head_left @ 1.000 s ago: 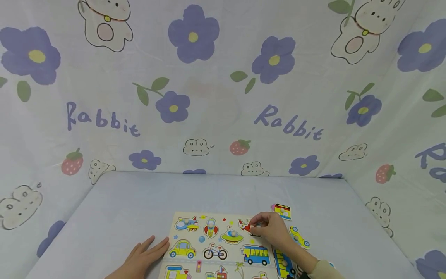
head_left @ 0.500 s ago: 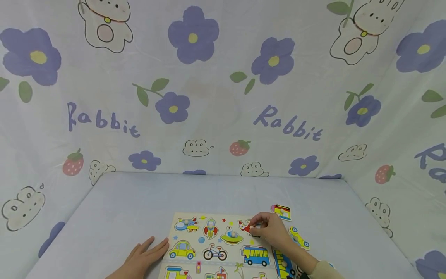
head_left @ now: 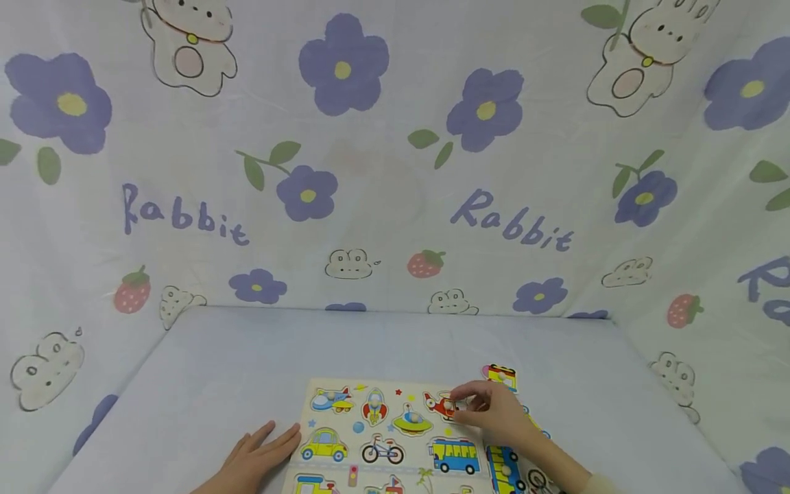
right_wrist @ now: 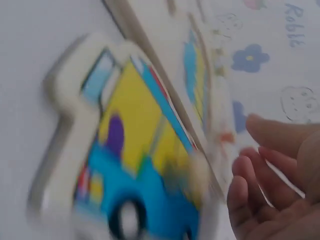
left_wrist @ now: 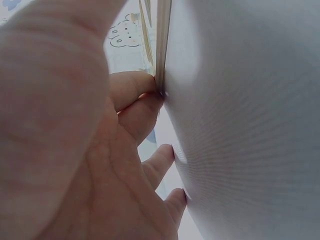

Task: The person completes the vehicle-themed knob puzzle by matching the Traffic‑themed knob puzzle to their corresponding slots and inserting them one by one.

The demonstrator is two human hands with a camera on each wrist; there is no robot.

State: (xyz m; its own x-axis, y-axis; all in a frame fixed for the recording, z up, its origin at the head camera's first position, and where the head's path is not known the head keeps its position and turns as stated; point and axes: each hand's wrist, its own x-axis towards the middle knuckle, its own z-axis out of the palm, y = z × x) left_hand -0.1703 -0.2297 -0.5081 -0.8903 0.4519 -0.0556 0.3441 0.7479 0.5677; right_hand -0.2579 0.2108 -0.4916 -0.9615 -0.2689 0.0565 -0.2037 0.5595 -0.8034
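Note:
A wooden puzzle board with vehicle pictures lies on the table. In its top right recess sits a red helicopter piece with a small knob. My right hand is at the helicopter, thumb and fingers parted, the knob showing between them. In the right wrist view the fingers look loosely bent around nothing. My left hand touches the board's left edge with extended fingertips; the left wrist view has the fingers meeting the table and the board's side.
Right of the board lie a loose blue and yellow bus piece, a red and yellow piece and a bicycle piece. My right arm partly covers a yellow piece. Patterned fabric hangs around the table.
My right thumb and fingers have parted from the helicopter's knob, and the hand has drawn slightly right. The helicopter stays in its recess. My left hand stays at the board's edge.

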